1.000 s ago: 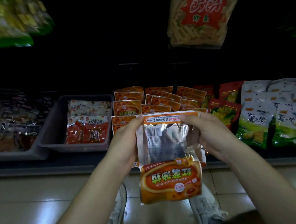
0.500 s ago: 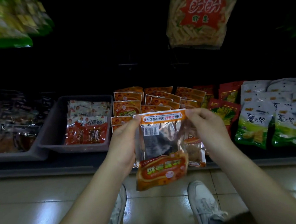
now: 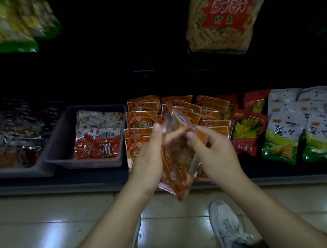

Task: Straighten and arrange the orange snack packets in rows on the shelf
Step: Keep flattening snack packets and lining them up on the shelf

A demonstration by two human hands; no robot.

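I hold one orange snack packet (image 3: pixel 179 158) in both hands just in front of the low shelf (image 3: pixel 68 181). The packet is blurred, turned edge-on and tilted, its clear top toward the shelf. My left hand (image 3: pixel 149 157) grips its left side with the thumb up. My right hand (image 3: pixel 215 154) pinches its upper right corner. Behind my hands, several orange packets (image 3: pixel 142 119) lie overlapping in rough rows on the shelf; the nearest ones are partly hidden by my hands.
A grey bin (image 3: pixel 65 145) of red-and-white packets sits left of the orange ones, with another tray (image 3: pixel 13 170) further left. Red packets (image 3: pixel 247 127) and green-and-white bags (image 3: pixel 279 136) lie to the right. A large bag (image 3: pixel 226 13) hangs above. My shoes (image 3: pixel 226 227) stand on the tiled floor.
The packet, held flat with its back facing me, has been turned edge-on and moved toward the shelf. Both hands shifted closer together, now gripping its sides.
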